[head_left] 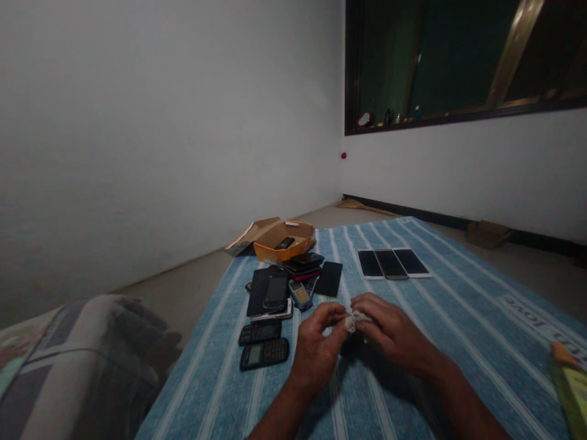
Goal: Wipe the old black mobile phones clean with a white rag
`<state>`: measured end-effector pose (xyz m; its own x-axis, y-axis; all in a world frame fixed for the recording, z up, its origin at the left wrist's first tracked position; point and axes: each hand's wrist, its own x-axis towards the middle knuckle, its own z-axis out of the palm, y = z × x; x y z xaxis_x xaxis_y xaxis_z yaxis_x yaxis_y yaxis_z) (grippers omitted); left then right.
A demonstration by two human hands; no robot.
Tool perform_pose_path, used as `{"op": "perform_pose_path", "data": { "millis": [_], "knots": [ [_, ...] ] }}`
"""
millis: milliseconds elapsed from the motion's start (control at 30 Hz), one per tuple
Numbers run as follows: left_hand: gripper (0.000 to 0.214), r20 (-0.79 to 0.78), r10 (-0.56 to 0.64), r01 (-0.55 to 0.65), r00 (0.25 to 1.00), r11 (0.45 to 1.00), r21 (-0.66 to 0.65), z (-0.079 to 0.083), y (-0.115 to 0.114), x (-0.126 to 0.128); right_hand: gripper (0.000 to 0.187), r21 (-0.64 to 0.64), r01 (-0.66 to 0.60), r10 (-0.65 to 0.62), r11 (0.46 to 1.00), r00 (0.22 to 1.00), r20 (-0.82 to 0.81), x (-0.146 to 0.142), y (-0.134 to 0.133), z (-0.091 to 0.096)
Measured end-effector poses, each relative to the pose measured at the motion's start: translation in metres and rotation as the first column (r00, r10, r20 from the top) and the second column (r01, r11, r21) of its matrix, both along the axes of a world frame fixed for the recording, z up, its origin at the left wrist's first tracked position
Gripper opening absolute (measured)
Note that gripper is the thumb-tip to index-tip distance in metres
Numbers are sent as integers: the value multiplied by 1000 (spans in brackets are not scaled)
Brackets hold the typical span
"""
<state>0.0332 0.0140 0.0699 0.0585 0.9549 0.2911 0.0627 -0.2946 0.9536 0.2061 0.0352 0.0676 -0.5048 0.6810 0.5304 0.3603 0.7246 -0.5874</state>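
A crumpled whitish cloth is bunched between my two hands above the striped blue cover. My left hand is closed, its thumb and fingertips pinching the cloth's left end. From the other side my right hand wraps its fingers round the same cloth. Whether anything lies inside it, I cannot tell; the space right under it is dark. Left of my hands lie two keypad phones, a lower one and an upper one. A small blue-grey keypad phone rests just beyond my left hand.
A pile of phones lies before an opened orange box with a dark phone inside. Three smartphones lie side by side at the back right. A patterned cloth drapes at left; a yellow-green item sits at the right edge.
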Motion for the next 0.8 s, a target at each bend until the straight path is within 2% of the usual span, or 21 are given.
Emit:
{"op": "perform_pose_path", "data": {
  "millis": [233, 500, 800],
  "knots": [
    [9, -12, 11, -10, 1000, 999, 36, -2, 3, 0, 16, -99, -44, 32, 994, 992, -125, 1, 4, -3],
    [9, -47, 45, -42, 998, 997, 62, -4, 4, -1, 17, -237, -18, -57, 971, 951, -305, 0, 5, -9],
    [12, -75, 84, -78, 994, 994, 80, -5, 7, -3, 24, -336, -1, -138, 942, 910, -391, 0, 9, -15]
  ]
}}
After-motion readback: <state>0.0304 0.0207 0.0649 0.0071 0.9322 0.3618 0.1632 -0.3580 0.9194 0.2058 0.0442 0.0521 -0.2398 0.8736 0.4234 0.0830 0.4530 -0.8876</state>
